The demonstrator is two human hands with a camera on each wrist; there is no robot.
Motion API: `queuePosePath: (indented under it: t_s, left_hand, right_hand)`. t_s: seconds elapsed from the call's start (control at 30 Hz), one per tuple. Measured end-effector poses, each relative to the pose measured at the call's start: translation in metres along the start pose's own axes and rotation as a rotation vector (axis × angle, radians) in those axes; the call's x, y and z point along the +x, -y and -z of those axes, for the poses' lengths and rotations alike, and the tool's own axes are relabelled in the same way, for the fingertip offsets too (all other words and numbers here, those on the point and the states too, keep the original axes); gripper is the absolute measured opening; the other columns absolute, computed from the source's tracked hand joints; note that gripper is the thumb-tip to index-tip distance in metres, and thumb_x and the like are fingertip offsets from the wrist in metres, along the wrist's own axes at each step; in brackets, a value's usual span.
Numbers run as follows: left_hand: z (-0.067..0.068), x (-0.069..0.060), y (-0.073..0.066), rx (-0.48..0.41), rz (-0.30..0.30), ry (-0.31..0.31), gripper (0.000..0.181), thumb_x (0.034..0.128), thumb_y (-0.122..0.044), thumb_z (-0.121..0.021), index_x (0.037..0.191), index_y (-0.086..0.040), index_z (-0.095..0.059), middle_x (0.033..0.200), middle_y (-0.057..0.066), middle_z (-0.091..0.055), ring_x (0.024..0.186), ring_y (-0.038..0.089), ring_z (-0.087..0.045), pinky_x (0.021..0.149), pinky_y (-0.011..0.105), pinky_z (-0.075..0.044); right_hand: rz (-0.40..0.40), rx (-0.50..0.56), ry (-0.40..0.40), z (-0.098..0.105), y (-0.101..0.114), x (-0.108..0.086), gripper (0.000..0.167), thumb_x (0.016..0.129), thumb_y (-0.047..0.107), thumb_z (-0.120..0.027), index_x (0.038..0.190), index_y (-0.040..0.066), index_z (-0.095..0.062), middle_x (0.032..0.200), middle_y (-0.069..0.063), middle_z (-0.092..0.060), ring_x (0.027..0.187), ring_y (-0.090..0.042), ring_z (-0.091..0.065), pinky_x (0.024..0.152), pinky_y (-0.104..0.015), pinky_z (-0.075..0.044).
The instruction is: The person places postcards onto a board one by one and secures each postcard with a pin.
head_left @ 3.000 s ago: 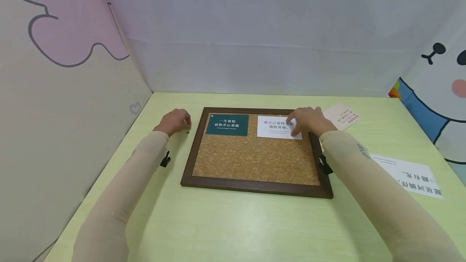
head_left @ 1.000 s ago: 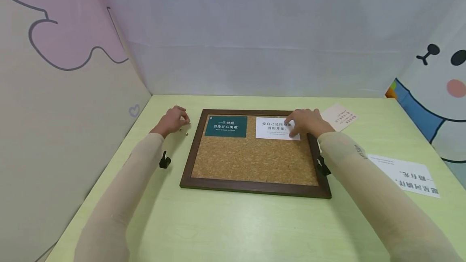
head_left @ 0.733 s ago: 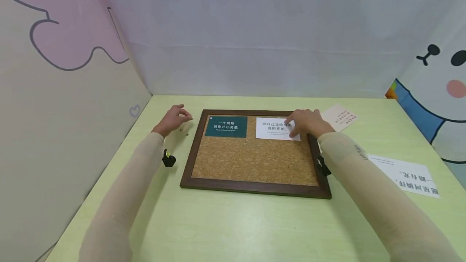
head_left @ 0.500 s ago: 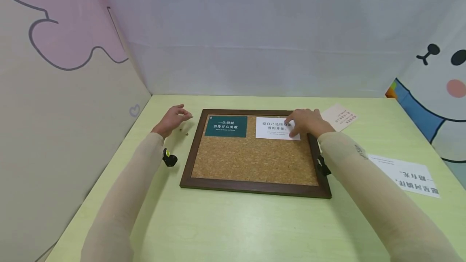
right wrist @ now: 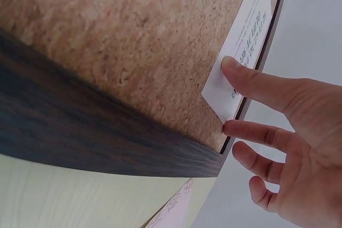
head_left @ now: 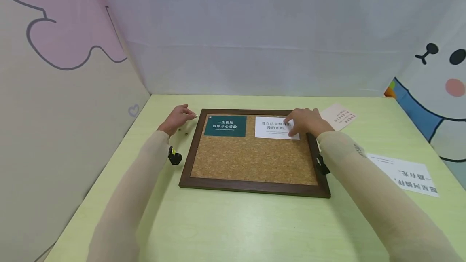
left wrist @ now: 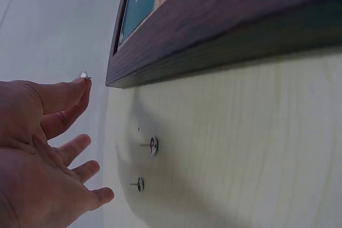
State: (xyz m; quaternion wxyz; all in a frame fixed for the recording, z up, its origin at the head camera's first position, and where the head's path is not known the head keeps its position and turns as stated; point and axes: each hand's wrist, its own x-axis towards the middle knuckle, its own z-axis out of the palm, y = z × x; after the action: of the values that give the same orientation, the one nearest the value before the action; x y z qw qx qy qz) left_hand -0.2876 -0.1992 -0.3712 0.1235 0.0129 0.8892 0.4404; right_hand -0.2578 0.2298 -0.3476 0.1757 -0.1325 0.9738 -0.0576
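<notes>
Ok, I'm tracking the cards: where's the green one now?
In the head view, the green card lies at the far left corner of the corkboard, left of the white card there.

The frame (head_left: 251, 186) is dark brown, the cork (head_left: 251, 161) mottled tan, one card (head_left: 225, 126) teal, two white cards (head_left: 270, 128) dark-lettered.

Small booth (head_left: 233, 31), cartoon-printed side walls (head_left: 80, 112)

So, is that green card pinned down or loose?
The green card is pinned, at least at one corner: a small tack shows at its upper left.
</notes>
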Motion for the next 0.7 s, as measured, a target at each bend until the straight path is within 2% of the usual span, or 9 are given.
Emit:
queuePosePath:
  t_s: [0.13, 0.27, 0.37, 0.7]
  left_hand:
    - [-0.011, 0.008, -0.01, -0.003, 0.006, -0.005, 0.032, 0.1013, -0.013, -0.052, 0.114, 0.014, -0.061, 0.164, 0.018, -0.01, 0.152, 0.034, -0.006, 0.118, 0.055, -0.02]
    - [-0.025, 0.016, -0.022, -0.008, -0.002, -0.005, 0.029, 0.1001, -0.012, -0.054, 0.098, 0.015, -0.061, 0.163, 0.018, -0.012, 0.152, 0.035, -0.007, 0.118, 0.054, -0.019]
    - [-0.036, 0.022, -0.032, -0.009, -0.005, -0.002, 0.029, 0.0989, -0.012, -0.055, 0.091, 0.016, -0.059, 0.163, 0.018, -0.014, 0.151, 0.035, -0.009, 0.119, 0.053, -0.018]
    - [-0.071, 0.038, -0.059, 0.064, -0.063, 0.028, 0.029, 0.0967, -0.012, -0.058, 0.099, 0.015, -0.068, 0.161, 0.018, -0.022, 0.152, 0.031, -0.013, 0.119, 0.049, -0.02]
  right_hand:
    - [-0.004, -0.002, -0.003, 0.0, 0.0, 0.0, 0.055, 0.081, 0.026, -0.08, 0.132, 0.016, -0.063, 0.144, -0.017, -0.052, 0.123, -0.043, -0.052, 0.102, -0.066, -0.026]
    - [-0.006, -0.008, -0.007, -0.001, -0.001, 0.0, 0.054, 0.081, 0.027, -0.08, 0.132, 0.017, -0.063, 0.143, -0.016, -0.052, 0.123, -0.042, -0.053, 0.101, -0.065, -0.027]
    - [-0.01, -0.003, -0.007, -0.001, -0.001, 0.0, 0.054, 0.081, 0.027, -0.079, 0.132, 0.017, -0.063, 0.143, -0.016, -0.052, 0.123, -0.043, -0.052, 0.102, -0.066, -0.026]
    - [-0.029, 0.023, -0.003, -0.001, 0.0, 0.0, 0.055, 0.081, 0.025, -0.08, 0.133, 0.016, -0.062, 0.145, -0.015, -0.051, 0.128, -0.043, -0.049, 0.106, -0.068, -0.02]
